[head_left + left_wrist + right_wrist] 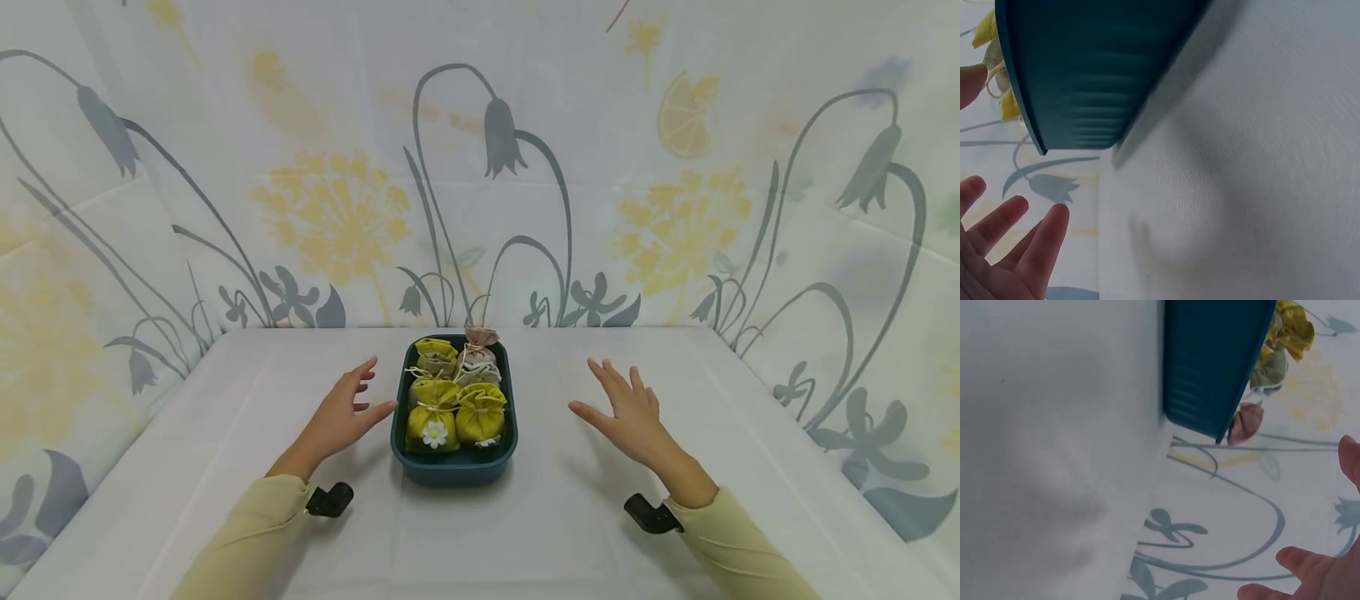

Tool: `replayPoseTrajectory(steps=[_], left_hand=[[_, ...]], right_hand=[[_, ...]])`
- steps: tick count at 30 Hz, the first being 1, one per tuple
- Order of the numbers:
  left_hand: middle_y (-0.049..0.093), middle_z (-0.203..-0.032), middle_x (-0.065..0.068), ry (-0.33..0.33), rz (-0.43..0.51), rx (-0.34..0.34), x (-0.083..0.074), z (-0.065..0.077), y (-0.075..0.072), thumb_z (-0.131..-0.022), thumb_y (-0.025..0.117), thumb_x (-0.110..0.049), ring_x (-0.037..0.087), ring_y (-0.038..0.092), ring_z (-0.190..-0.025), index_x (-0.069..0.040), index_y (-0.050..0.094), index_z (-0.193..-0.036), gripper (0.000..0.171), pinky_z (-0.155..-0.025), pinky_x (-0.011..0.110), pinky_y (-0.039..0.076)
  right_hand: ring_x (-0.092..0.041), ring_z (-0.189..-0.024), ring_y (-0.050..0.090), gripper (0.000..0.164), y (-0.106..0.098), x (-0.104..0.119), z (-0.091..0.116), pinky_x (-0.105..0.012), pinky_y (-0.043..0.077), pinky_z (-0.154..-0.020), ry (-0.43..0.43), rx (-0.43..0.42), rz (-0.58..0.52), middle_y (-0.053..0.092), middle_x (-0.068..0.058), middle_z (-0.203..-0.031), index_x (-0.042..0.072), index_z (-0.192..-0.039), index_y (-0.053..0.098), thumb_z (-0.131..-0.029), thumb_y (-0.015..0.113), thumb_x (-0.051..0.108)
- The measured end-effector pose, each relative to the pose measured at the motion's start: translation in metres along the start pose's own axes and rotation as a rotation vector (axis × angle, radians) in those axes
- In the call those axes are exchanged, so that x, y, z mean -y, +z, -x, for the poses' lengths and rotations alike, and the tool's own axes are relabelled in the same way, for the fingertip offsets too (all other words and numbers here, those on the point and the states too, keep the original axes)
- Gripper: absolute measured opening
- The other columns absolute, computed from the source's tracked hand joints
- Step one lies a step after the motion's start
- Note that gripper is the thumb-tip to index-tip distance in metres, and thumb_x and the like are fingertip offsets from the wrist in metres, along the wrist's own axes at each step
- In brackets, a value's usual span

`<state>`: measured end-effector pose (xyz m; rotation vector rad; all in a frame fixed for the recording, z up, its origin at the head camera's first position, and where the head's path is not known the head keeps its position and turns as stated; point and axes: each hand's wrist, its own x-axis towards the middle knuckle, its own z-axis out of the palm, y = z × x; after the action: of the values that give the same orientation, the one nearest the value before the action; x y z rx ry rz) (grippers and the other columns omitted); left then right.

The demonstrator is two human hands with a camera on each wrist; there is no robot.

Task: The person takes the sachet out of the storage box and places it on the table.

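Note:
A dark teal plastic basin (454, 473) stands on the white-covered table, packed with small drawstring pouches. Two yellow-green pouches sit at its near end, the left pouch (432, 417) bearing a white flower and the right pouch (481, 414) tied with a cord. Behind them are a yellow and grey pouch (437, 358) and a pinkish pouch (480, 350). My left hand (341, 421) hovers just left of the basin, fingers spread, thumb tip near its rim. Farther off on the right, my right hand (626, 414) is held with fingers apart, holding nothing.
White cloth covers the table (555, 533). A flower-printed curtain (480, 208) rises behind the far edge and along both sides. Dark wrist cameras sit on both wrists, the left camera (330, 500) and the right camera (651, 514).

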<state>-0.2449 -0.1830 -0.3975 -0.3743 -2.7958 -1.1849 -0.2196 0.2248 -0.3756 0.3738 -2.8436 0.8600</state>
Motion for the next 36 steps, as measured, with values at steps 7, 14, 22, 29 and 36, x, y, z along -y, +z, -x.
replayPoseTrajectory(steps=[7,14,22,29,36], left_hand=[[0.038,-0.138,0.02,-0.043,0.085,0.027,-0.008,-0.003,0.009,-0.084,0.066,-0.044,0.037,0.046,-0.119,-0.012,0.026,-0.147,0.082,-0.088,0.044,0.047],[0.043,-0.136,0.018,-0.117,0.145,0.054,-0.011,-0.007,0.016,-0.083,0.067,-0.046,0.033,0.05,-0.117,-0.014,0.029,-0.146,0.081,-0.088,0.048,0.046],[0.049,-0.127,0.021,-0.168,0.292,0.056,-0.012,-0.01,0.019,-0.083,0.07,-0.039,0.034,0.055,-0.11,-0.011,0.032,-0.144,0.077,-0.076,0.037,0.053],[0.051,-0.122,0.02,-0.202,0.371,0.059,-0.015,-0.013,0.015,-0.084,0.07,-0.03,0.027,0.06,-0.099,-0.008,0.038,-0.141,0.069,-0.07,0.033,0.054],[0.051,-0.121,0.018,-0.243,0.399,0.084,-0.011,-0.012,0.016,-0.084,0.07,-0.031,0.022,0.06,-0.095,-0.009,0.043,-0.138,0.064,-0.071,0.032,0.054]], right_hand=[[-0.05,-0.134,-0.006,0.079,0.006,0.011,-0.006,-0.067,-0.004,-0.1,-0.01,0.007,-0.048,0.016,-0.022,-0.15,0.011,-0.148,0.025,-0.088,0.056,0.051],[-0.049,-0.134,-0.002,0.078,0.013,0.021,-0.01,-0.068,0.002,-0.099,-0.008,0.025,-0.088,0.018,-0.021,-0.15,0.01,-0.148,0.025,-0.088,0.058,0.048],[-0.046,-0.136,0.001,0.078,0.02,0.029,-0.015,-0.07,0.004,-0.099,-0.013,0.037,-0.146,0.02,-0.018,-0.15,0.011,-0.148,0.026,-0.086,0.06,0.047],[-0.039,-0.138,0.0,0.078,0.018,0.04,-0.021,-0.068,0.008,-0.101,-0.027,0.093,-0.256,0.017,-0.013,-0.152,0.015,-0.148,0.025,-0.086,0.061,0.047],[-0.037,-0.138,0.012,0.077,0.019,0.045,-0.024,-0.062,0.018,-0.103,-0.012,0.146,-0.327,0.019,-0.009,-0.152,0.02,-0.148,0.026,-0.086,0.064,0.043]])
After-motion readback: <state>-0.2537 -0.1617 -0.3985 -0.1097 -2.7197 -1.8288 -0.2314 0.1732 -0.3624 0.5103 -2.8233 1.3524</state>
